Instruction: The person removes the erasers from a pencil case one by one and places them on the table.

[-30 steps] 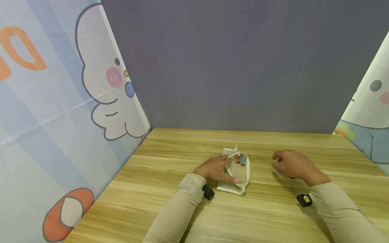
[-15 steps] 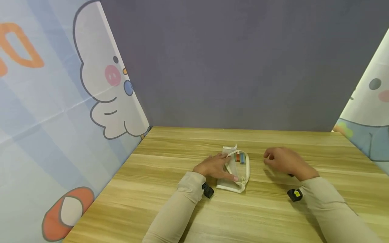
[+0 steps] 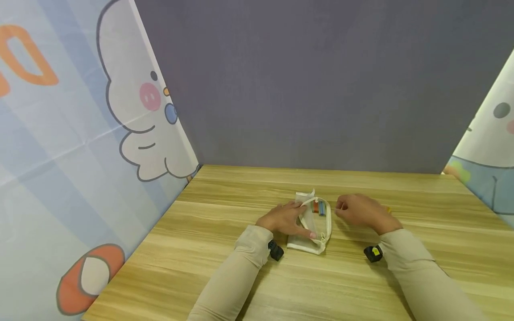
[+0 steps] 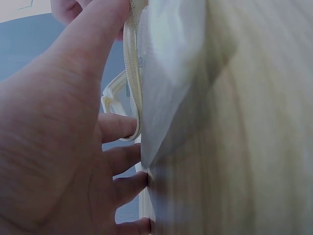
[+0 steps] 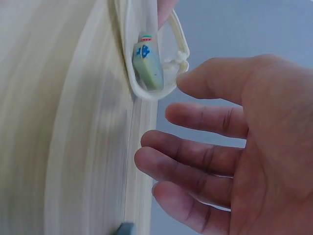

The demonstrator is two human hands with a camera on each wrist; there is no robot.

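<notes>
A white mesh drawstring bag lies on the wooden table, its mouth held wide toward the right. My left hand rests on it with fingers spread, thumb and index finger at the rim. Inside the mouth are an orange piece and a blue piece. The right wrist view shows a pale green block with blue print just within the rim. Beside the mouth hovers my right hand, its fingers loosely bent with nothing between them.
A small yellow thing shows behind my right wrist, mostly hidden by it. The corner of a dark bluish thing appears low in the right wrist view. A grey panel stands along the table's back edge, with printed cloth at the left.
My right hand has moved left, close to the bag's mouth, and the yellow thing behind it has come into view. The left hand and the bag have stayed in place.
</notes>
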